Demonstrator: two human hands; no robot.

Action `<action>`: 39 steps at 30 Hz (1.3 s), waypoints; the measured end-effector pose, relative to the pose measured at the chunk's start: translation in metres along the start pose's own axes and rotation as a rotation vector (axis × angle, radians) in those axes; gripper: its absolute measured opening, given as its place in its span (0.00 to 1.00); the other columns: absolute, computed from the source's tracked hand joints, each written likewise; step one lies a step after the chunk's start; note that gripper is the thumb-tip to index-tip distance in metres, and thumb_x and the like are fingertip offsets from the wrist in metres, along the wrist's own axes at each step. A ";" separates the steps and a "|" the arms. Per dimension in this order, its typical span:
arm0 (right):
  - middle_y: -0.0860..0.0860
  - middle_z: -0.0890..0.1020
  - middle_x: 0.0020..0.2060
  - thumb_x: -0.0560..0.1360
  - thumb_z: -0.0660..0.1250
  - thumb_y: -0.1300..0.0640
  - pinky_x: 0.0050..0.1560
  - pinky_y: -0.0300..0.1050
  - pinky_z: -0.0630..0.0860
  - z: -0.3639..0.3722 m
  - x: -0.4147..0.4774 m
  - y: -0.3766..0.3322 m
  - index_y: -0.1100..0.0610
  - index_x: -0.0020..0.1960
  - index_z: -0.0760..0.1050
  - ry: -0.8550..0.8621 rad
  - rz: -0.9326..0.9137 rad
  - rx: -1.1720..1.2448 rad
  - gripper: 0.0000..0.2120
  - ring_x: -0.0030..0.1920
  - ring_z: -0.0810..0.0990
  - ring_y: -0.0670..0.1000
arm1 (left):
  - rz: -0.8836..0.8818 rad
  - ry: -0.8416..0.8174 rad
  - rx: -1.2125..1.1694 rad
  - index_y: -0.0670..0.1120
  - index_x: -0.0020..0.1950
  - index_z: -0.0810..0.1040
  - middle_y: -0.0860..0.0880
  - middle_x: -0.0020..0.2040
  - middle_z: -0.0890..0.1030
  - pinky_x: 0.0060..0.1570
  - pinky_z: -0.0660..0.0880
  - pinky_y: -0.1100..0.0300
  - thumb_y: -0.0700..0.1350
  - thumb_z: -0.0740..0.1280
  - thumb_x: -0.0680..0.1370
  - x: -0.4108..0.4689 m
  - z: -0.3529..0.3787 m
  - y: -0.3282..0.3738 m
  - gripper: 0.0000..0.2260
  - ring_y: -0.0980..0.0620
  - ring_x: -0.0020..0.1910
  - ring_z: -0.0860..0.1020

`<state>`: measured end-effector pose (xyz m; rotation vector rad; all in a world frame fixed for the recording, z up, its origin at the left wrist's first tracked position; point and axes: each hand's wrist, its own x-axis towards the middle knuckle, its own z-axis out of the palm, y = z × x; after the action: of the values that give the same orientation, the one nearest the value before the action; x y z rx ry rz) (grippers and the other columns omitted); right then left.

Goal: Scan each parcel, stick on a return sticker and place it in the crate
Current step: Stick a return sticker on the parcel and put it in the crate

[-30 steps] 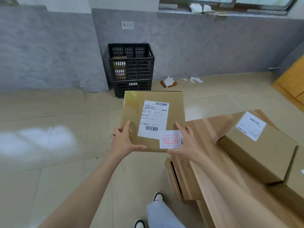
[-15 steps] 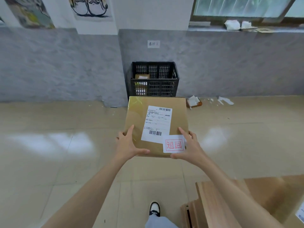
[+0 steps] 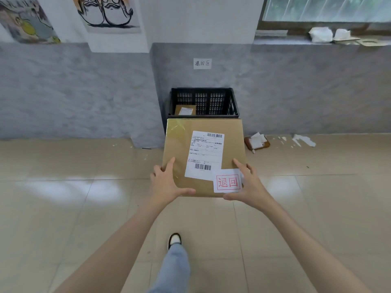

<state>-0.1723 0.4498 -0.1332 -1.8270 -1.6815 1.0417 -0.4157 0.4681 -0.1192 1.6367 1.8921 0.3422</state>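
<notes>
I hold a brown cardboard parcel flat in front of me, above the floor. It carries a white shipping label and a white return sticker with red characters at its near right corner. My left hand grips the near left edge, and my right hand grips the near right edge beside the sticker. Just beyond the parcel a black plastic crate stands against the grey wall. A smaller brown parcel lies inside it.
A small paper sign hangs on the wall above the crate. Torn paper and a brown scrap litter the tiled floor to the crate's right. Posters hang on the upper left wall. My leg and shoe are below.
I have walked towards the crate with the parcel in both hands. The wooden table and its other boxes have dropped out of view, and the crate is now larger and centred.
</notes>
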 end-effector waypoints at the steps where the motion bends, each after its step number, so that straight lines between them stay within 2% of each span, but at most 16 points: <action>1: 0.52 0.52 0.74 0.59 0.80 0.54 0.72 0.54 0.61 -0.002 0.013 0.001 0.44 0.76 0.51 0.006 0.006 -0.006 0.54 0.75 0.50 0.53 | 0.002 -0.006 0.001 0.55 0.76 0.50 0.43 0.66 0.61 0.63 0.66 0.50 0.61 0.79 0.57 0.014 0.001 0.003 0.56 0.41 0.66 0.62; 15: 0.50 0.51 0.73 0.56 0.80 0.56 0.70 0.53 0.66 -0.034 0.231 -0.031 0.45 0.76 0.51 0.099 0.095 0.026 0.56 0.75 0.55 0.51 | 0.059 -0.082 0.031 0.55 0.76 0.50 0.41 0.66 0.61 0.62 0.67 0.51 0.61 0.79 0.57 0.257 -0.035 0.051 0.55 0.41 0.66 0.63; 22: 0.51 0.52 0.73 0.55 0.80 0.53 0.69 0.56 0.66 -0.041 0.298 -0.030 0.44 0.76 0.52 0.110 0.168 -0.008 0.57 0.74 0.57 0.54 | 0.070 -0.162 0.045 0.55 0.75 0.50 0.41 0.67 0.61 0.61 0.68 0.50 0.60 0.79 0.57 0.331 -0.040 0.066 0.55 0.41 0.66 0.63; 32: 0.53 0.53 0.73 0.56 0.81 0.55 0.69 0.55 0.66 -0.072 0.404 -0.001 0.45 0.76 0.52 0.056 0.184 -0.001 0.56 0.74 0.57 0.55 | 0.011 -0.214 0.051 0.55 0.76 0.49 0.41 0.69 0.60 0.63 0.67 0.48 0.60 0.79 0.58 0.431 -0.017 0.102 0.55 0.40 0.67 0.62; 39: 0.53 0.53 0.73 0.58 0.80 0.57 0.70 0.48 0.65 -0.113 0.513 0.025 0.47 0.76 0.53 -0.016 0.171 0.029 0.55 0.72 0.59 0.52 | -0.060 -0.229 0.085 0.55 0.76 0.48 0.41 0.69 0.59 0.64 0.67 0.48 0.61 0.78 0.59 0.525 0.002 0.149 0.54 0.41 0.68 0.62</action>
<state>-0.0828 0.9638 -0.1990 -1.9761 -1.5322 1.1457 -0.3222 1.0024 -0.1810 1.5950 1.7983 0.0465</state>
